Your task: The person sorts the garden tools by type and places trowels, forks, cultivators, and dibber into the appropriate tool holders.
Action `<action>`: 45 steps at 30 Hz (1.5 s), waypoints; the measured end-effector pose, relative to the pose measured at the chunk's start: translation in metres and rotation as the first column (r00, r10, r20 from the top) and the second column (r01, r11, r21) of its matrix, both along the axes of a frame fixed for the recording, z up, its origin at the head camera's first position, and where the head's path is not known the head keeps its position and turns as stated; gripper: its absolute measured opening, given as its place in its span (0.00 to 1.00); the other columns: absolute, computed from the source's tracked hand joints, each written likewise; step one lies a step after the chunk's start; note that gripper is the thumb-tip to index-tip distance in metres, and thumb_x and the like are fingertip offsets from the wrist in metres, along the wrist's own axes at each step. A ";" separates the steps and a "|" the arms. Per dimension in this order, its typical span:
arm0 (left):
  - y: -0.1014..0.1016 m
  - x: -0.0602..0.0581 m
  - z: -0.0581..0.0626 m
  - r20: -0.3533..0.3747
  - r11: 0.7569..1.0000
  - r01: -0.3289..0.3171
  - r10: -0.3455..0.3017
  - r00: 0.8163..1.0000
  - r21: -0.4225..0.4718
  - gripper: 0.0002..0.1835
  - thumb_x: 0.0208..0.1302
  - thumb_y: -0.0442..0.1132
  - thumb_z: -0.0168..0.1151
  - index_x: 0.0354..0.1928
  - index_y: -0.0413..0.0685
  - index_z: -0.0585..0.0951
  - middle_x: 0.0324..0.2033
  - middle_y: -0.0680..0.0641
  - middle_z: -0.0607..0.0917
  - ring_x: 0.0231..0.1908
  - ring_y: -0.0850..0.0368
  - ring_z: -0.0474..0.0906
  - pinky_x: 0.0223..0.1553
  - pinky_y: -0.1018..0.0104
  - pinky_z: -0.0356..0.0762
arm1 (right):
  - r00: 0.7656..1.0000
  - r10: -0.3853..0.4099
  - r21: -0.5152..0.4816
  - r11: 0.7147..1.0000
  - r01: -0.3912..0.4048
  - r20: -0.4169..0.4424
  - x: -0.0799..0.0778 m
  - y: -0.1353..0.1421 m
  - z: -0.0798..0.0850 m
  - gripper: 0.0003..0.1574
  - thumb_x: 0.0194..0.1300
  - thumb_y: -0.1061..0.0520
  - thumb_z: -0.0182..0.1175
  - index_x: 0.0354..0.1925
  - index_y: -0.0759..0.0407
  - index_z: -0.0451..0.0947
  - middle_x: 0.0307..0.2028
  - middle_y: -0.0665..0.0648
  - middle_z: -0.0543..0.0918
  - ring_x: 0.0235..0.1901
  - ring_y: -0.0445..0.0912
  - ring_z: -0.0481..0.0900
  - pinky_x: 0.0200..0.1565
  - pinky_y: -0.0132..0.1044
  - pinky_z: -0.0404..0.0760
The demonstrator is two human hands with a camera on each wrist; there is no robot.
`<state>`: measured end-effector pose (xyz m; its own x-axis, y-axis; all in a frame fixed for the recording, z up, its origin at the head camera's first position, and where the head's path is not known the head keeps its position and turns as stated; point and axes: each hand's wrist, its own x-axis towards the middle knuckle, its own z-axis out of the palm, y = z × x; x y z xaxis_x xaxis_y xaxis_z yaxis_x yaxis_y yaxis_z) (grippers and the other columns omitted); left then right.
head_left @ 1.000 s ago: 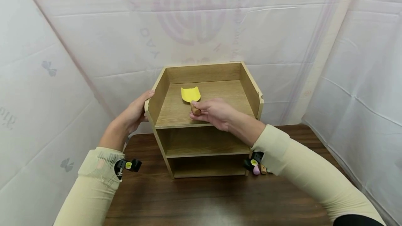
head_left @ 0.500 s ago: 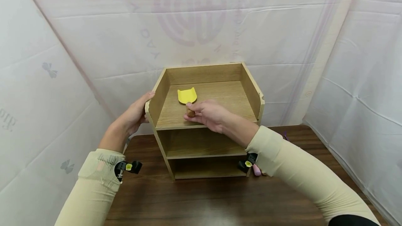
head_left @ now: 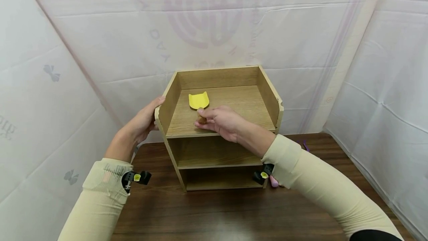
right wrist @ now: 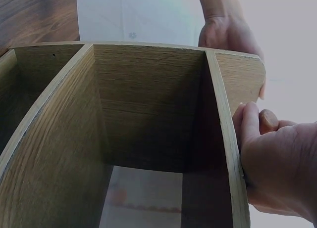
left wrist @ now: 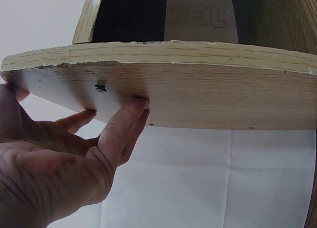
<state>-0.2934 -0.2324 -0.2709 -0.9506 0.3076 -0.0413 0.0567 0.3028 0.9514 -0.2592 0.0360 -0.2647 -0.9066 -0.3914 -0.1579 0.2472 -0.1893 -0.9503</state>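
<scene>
My right hand [head_left: 224, 122] pinches the wooden handle [head_left: 201, 117] of a small toy shovel between thumb and fingers. The yellow blade [head_left: 198, 100] points away, low over the top tier of a wooden shelf [head_left: 234, 101]. In the right wrist view the round handle end [right wrist: 268, 120] shows among the fingers, and the blade is hidden. My left hand [head_left: 143, 120] braces the shelf's left side. In the left wrist view, its fingertips [left wrist: 134, 105] press on the outer face of the side panel [left wrist: 213, 94], and none wrap over to the inside.
Two lower compartments of the shelf face forward. Beside its right foot lies a pink object [head_left: 274, 181], partly covered by the right sleeve. Something thin and purple [head_left: 305, 145] lies farther back on the dark wood table [head_left: 200, 215]. White sheeting [head_left: 301, 47] encloses the back and sides.
My right hand has moved slightly left with the shovel, then almost stopped. The purple thing behind the right sleeve has come into sight. My left hand stays in place.
</scene>
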 end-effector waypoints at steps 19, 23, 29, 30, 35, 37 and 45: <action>-0.002 0.001 0.001 -0.014 1.000 -0.003 0.003 1.000 0.002 0.42 0.79 0.70 0.38 0.83 0.52 0.56 0.54 0.48 0.77 0.46 0.62 0.82 0.45 0.67 0.85 | 0.999 0.027 0.006 1.000 -0.027 -0.018 -0.004 -0.003 0.000 0.21 0.83 0.63 0.54 0.62 0.81 0.71 0.42 0.58 0.79 0.45 0.46 0.85 0.69 0.42 0.82; -0.003 0.001 0.001 -0.017 1.000 -0.004 0.004 1.000 0.000 0.42 0.79 0.70 0.38 0.82 0.52 0.56 0.53 0.49 0.78 0.45 0.63 0.83 0.45 0.67 0.85 | 0.999 0.040 0.000 0.999 -0.040 -0.015 -0.005 -0.005 0.000 0.19 0.82 0.63 0.54 0.61 0.79 0.71 0.41 0.58 0.78 0.44 0.47 0.85 0.70 0.42 0.82; -0.005 0.003 0.001 -0.017 1.000 0.000 0.000 1.000 -0.005 0.43 0.79 0.71 0.38 0.83 0.52 0.55 0.53 0.48 0.77 0.44 0.63 0.83 0.44 0.68 0.85 | 0.999 0.045 0.002 0.999 -0.045 -0.009 -0.005 -0.007 0.002 0.24 0.83 0.62 0.54 0.65 0.81 0.69 0.42 0.58 0.79 0.45 0.47 0.85 0.69 0.41 0.82; -0.005 0.003 0.001 -0.017 1.000 0.002 -0.002 1.000 -0.005 0.43 0.79 0.71 0.38 0.83 0.52 0.55 0.53 0.49 0.77 0.44 0.63 0.83 0.44 0.68 0.84 | 0.999 0.046 0.004 0.999 -0.045 -0.010 -0.005 -0.008 0.002 0.24 0.83 0.62 0.54 0.65 0.82 0.69 0.42 0.58 0.79 0.46 0.47 0.85 0.69 0.41 0.82; -0.006 0.003 0.001 -0.013 1.000 -0.003 0.003 1.000 0.000 0.42 0.79 0.70 0.37 0.82 0.52 0.56 0.53 0.49 0.78 0.43 0.63 0.83 0.44 0.68 0.84 | 0.999 0.045 0.001 0.999 -0.045 -0.006 -0.007 -0.009 0.001 0.24 0.82 0.62 0.54 0.65 0.82 0.70 0.41 0.58 0.80 0.46 0.48 0.85 0.68 0.41 0.83; -0.006 0.003 0.001 -0.011 1.000 -0.005 0.005 1.000 0.000 0.42 0.79 0.70 0.37 0.82 0.52 0.56 0.52 0.50 0.79 0.43 0.64 0.83 0.43 0.68 0.84 | 0.999 0.043 -0.001 0.999 -0.043 -0.003 -0.008 -0.010 0.000 0.24 0.82 0.62 0.54 0.65 0.82 0.70 0.41 0.58 0.80 0.46 0.48 0.85 0.68 0.41 0.83; -0.004 0.003 0.001 -0.001 1.000 -0.022 0.022 1.000 0.012 0.42 0.79 0.70 0.39 0.82 0.50 0.57 0.48 0.54 0.80 0.42 0.64 0.83 0.43 0.69 0.84 | 0.999 0.041 -0.004 0.999 -0.041 -0.001 -0.010 -0.013 0.001 0.26 0.82 0.62 0.55 0.67 0.82 0.69 0.41 0.57 0.80 0.49 0.50 0.84 0.69 0.41 0.82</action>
<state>-0.2905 -0.2369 -0.2699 -0.9571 0.2875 -0.0370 0.0510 0.2927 0.9548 -0.2690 0.0231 -0.2637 -0.8899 -0.4289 -0.1556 0.2543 -0.1831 -0.9496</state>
